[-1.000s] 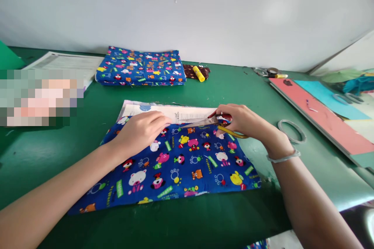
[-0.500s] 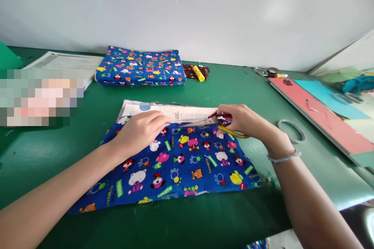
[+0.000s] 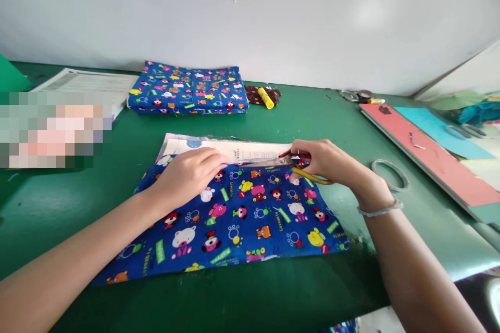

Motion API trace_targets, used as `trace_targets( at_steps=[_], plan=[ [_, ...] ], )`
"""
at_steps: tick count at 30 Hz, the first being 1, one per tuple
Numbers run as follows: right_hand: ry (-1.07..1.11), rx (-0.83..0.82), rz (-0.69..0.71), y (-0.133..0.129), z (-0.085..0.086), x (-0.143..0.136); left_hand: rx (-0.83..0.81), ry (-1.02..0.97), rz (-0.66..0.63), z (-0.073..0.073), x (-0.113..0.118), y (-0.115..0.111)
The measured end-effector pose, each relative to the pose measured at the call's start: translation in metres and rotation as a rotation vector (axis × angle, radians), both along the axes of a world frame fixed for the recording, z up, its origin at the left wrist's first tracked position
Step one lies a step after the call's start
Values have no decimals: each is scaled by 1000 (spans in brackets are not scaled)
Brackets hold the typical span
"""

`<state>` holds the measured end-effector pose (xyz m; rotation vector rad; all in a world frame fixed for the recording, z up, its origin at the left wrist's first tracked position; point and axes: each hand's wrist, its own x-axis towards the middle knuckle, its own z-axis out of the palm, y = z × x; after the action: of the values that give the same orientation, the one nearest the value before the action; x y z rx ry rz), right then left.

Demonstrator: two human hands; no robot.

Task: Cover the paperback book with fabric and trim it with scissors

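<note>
A blue cloth (image 3: 250, 218) printed with cartoon bears and dogs lies spread in front of me, its far edge along a printed paper (image 3: 219, 146). My left hand (image 3: 193, 169) rests on that edge, fingers together and bent down onto the cloth; their tips are partly hidden. In my right hand (image 3: 326, 161) is a pair of scissors (image 3: 269, 161) with a red and a yellow handle. The blades point left along the cloth's far edge, towards my left fingertips. My right fingers partly cover the handles.
Behind lies a folded blue printed cloth (image 3: 191, 88), beside a yellow glue stick (image 3: 266, 98) on a dark brown scrap (image 3: 277, 96). Papers (image 3: 94, 83) lie at left near a blurred-out area. On the right are a grey ring (image 3: 390, 176) and a pink board (image 3: 433, 161).
The scissor blades have shifted slightly and now stand a little wider apart at the cloth's edge. Both hands have hardly moved.
</note>
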<state>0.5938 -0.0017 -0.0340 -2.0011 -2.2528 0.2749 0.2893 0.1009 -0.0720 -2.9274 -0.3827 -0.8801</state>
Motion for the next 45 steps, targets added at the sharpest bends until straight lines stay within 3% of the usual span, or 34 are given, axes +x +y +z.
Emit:
trace_targets(
  at_steps=[35, 45],
  plan=[
    [-136, 28, -23, -7, 8, -4, -11, 18, 1, -1, 1, 0],
    [110, 86, -32, -3, -1, 2, -24, 12, -3, -1, 1, 0]
  ],
)
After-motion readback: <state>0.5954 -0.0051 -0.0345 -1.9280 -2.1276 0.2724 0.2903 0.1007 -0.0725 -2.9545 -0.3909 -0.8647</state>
